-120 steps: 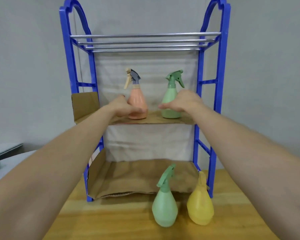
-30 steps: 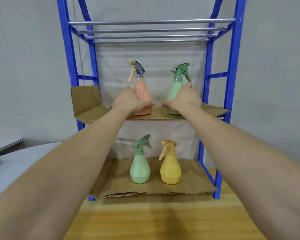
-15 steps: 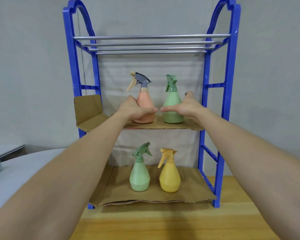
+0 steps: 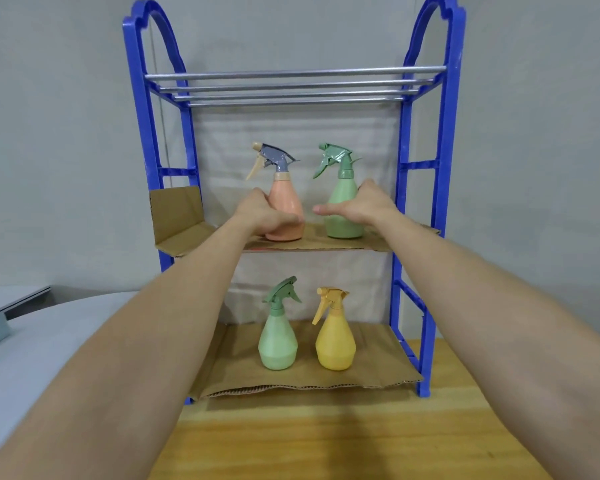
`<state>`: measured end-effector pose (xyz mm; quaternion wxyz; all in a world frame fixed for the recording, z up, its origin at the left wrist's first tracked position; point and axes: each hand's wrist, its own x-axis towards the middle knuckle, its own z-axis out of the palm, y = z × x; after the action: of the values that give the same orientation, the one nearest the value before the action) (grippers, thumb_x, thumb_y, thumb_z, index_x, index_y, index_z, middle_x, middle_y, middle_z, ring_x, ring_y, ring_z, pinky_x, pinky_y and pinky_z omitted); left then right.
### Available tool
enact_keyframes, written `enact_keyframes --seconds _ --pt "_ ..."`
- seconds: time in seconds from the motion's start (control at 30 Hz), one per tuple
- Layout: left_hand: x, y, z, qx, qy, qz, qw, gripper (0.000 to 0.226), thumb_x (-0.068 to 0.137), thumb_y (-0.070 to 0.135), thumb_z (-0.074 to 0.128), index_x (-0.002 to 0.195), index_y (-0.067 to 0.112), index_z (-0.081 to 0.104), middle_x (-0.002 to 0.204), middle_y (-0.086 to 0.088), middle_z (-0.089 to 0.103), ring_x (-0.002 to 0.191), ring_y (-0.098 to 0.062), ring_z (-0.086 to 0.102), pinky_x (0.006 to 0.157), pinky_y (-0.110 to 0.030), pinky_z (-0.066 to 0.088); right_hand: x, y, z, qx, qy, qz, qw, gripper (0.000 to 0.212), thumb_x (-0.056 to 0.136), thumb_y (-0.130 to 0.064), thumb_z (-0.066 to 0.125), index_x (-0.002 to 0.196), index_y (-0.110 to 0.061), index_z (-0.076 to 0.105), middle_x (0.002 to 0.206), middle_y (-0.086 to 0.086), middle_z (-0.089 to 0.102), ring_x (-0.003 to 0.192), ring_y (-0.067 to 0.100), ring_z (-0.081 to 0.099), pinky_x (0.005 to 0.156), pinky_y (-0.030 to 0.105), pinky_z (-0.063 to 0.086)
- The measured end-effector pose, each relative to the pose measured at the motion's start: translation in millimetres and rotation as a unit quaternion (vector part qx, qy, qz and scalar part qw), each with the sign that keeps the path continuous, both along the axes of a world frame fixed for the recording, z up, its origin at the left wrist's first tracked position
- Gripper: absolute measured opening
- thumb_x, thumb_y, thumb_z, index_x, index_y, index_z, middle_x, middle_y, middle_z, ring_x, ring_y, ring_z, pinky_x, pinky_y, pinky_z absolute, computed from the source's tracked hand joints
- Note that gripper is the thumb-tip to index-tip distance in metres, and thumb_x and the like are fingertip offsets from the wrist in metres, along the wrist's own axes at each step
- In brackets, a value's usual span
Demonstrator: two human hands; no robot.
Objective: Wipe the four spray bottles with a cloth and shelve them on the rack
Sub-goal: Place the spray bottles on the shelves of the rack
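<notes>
Left grip (image 4: pixel 264 214) round peach bottle (image 4: pixel 287 199), right grip (image 4: pixel 364 207) loose round green bottle (image 4: pixel 342 196)

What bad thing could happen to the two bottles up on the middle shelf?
The peach bottle and the upper green bottle stand on a cardboard sheet. If the left hand or right hand pulls away roughly, one might wobble and tip. The two stand close together, so one falling could knock the other, maybe down onto the lower green bottle and yellow bottle.
</notes>
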<state>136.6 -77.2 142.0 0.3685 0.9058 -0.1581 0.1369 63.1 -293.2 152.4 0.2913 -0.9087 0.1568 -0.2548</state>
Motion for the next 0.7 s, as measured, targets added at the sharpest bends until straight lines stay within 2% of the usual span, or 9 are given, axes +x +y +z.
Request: enact_keyframes --seconds 0.07,0.13,0.27,0.37,0.47,0.57,0.63,0.7 --pt "1 1 0 -0.002 0.002 -0.003 1.000 0.098 0.074 0.056 0.094 0.146 0.007 0.049 0.142 -0.011 0.062 0.128 -0.033 0.062 0.105 -0.047 0.054 5 1 -1 -0.022 0.003 -0.021 1.000 0.130 0.049 -0.083 0.090 0.145 -0.008 0.045 0.140 0.012 0.058 0.127 0.032 0.060 0.098 0.044 0.056" --pt "2 1 -1 -0.008 -0.001 -0.009 1.000 0.093 0.075 0.053 0.094 0.144 0.008 0.051 0.141 -0.011 0.063 0.125 -0.034 0.063 0.106 -0.049 0.055 9 -3 -4 -0.022 -0.006 -0.027 0.999 0.118 0.054 -0.071 0.096 0.140 -0.008 0.048 0.136 0.012 0.062 0.122 0.032 0.064 0.091 0.041 0.056" --pt "5 2 -4 -0.025 0.002 -0.016 1.000 0.093 0.074 0.051 0.095 0.145 0.012 0.051 0.140 -0.009 0.064 0.122 -0.032 0.065 0.105 -0.051 0.057 9 -17 -6 0.012 -0.002 0.005 1.000 0.103 0.066 -0.055 0.098 0.142 -0.009 0.046 0.135 0.011 0.062 0.121 0.031 0.062 0.094 0.045 0.056" --pt "6 4 -5 -0.034 0.007 -0.033 0.999 0.092 0.076 0.050 0.094 0.148 0.013 0.051 0.143 -0.010 0.064 0.124 -0.033 0.065 0.105 -0.052 0.057 8 -24 -7 0.023 0.001 0.036 0.999 0.092 0.070 -0.051 0.096 0.141 -0.015 0.051 0.134 0.007 0.062 0.115 0.026 0.061 0.085 0.040 0.052" --pt "8 5 -6 -0.045 0.000 -0.042 0.998 0.087 0.082 0.044 0.092 0.152 0.013 0.051 0.146 -0.009 0.063 0.127 -0.032 0.063 0.107 -0.049 0.056 11 -25 -9 0.033 -0.003 0.044 0.998 0.091 0.070 -0.050 0.096 0.141 -0.014 0.053 0.133 0.007 0.063 0.116 0.026 0.062 0.091 0.042 0.055" --pt "13 8 -8 -0.064 0.007 -0.041 0.997 0.097 0.078 0.047 0.095 0.156 0.015 0.047 0.148 -0.004 0.061 0.128 -0.030 0.063 0.107 -0.046 0.056 14 -24 -12 0.039 -0.015 0.040 0.998 0.092 0.068 -0.050 0.097 0.139 -0.013 0.053 0.131 0.008 0.064 0.116 0.027 0.063 0.095 0.044 0.057" --pt "17 9 -9 -0.066 0.014 -0.024 0.997 0.103 0.072 0.052 0.096 0.153 0.013 0.046 0.146 -0.005 0.060 0.127 -0.029 0.062 0.107 -0.048 0.055 15 -24 -13 0.042 -0.020 0.037 0.998 0.092 0.067 -0.050 0.097 0.139 -0.013 0.052 0.131 0.008 0.064 0.116 0.027 0.064 0.095 0.044 0.057" --pt "21 9 -10 -0.061 0.019 -0.014 0.998 0.097 0.072 0.053 0.096 0.147 0.012 0.048 0.139 -0.006 0.061 0.122 -0.028 0.062 0.107 -0.048 0.055 15 -24 -15 0.047 -0.024 0.038 0.998 0.092 0.068 -0.050 0.097 0.140 -0.013 0.051 0.132 0.008 0.064 0.117 0.027 0.063 0.097 0.046 0.058"
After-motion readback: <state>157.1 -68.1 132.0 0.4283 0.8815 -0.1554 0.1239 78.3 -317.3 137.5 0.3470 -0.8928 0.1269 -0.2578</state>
